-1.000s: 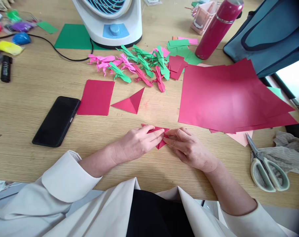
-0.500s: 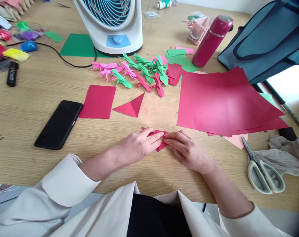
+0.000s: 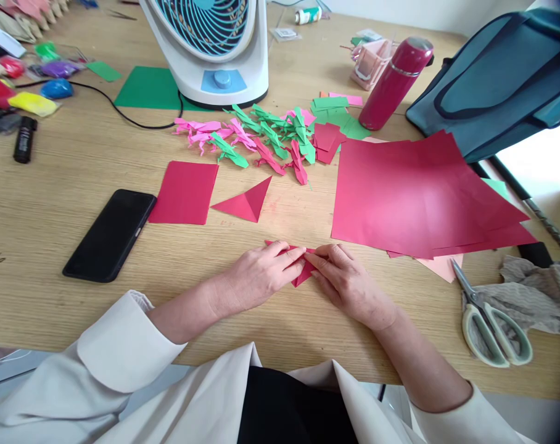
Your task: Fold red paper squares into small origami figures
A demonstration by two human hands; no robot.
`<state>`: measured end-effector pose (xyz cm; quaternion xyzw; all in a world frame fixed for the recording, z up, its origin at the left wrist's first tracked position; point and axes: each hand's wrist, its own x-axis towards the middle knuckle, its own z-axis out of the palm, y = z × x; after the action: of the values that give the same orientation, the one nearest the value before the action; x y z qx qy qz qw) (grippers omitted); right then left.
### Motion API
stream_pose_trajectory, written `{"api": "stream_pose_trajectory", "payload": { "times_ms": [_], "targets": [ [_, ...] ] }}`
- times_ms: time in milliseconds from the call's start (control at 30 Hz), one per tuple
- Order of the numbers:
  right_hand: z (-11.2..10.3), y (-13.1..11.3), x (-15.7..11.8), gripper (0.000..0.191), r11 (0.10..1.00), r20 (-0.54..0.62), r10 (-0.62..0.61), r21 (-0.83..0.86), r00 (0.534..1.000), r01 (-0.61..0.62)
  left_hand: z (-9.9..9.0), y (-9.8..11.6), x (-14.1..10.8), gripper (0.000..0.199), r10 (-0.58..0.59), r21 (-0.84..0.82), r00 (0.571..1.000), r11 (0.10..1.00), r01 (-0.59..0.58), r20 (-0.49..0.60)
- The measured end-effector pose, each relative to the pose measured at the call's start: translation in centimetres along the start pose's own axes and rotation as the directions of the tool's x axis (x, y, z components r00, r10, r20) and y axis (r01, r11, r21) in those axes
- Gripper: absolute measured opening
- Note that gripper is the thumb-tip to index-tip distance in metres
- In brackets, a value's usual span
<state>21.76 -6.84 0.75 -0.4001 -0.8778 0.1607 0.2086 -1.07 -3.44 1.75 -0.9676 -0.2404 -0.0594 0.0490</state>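
Observation:
A small folded red paper (image 3: 302,277) lies on the table between my hands, partly covered by fingers. My left hand (image 3: 267,271) presses on its left part with fingers together. From the right, my right hand (image 3: 347,277) pinches the paper's upper right edge, its fingertips touching those of the left. Beyond them lies a creased red paper triangle (image 3: 247,202), with a stack of red paper squares (image 3: 186,192) to its left. Folded pink, green and red paper figures (image 3: 271,137) are heaped farther back.
Large red sheets (image 3: 400,191) spread at the right, near scissors (image 3: 488,327) and a crumpled cloth (image 3: 539,290). A black phone (image 3: 110,235) lies left. Behind stand a fan (image 3: 222,80), a red flask (image 3: 395,83) and a blue bag (image 3: 488,80).
My right hand has shifted slightly left over the paper's right edge. My left hand stays nearly in place. The whole view has moved a little.

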Motion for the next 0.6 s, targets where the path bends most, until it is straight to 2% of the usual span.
{"api": "stream_pose_trajectory", "payload": {
  "times_ms": [300, 600],
  "targets": [
    [0.09, -0.06, 0.28, 0.029, 0.998, -0.017, 0.056, -0.035, 0.998, -0.057, -0.11, 0.13, 0.16, 0.030, -0.009, 0.009, 1.000, 1.000, 0.009, -0.009],
    [-0.30, 0.07, -0.41, 0.034, 1.000, -0.020, -0.012, 0.022, 1.000, 0.012, 0.37, 0.17, -0.13, 0.033, -0.004, -0.006, 1.000, 1.000, 0.004, -0.016]
  ]
}}
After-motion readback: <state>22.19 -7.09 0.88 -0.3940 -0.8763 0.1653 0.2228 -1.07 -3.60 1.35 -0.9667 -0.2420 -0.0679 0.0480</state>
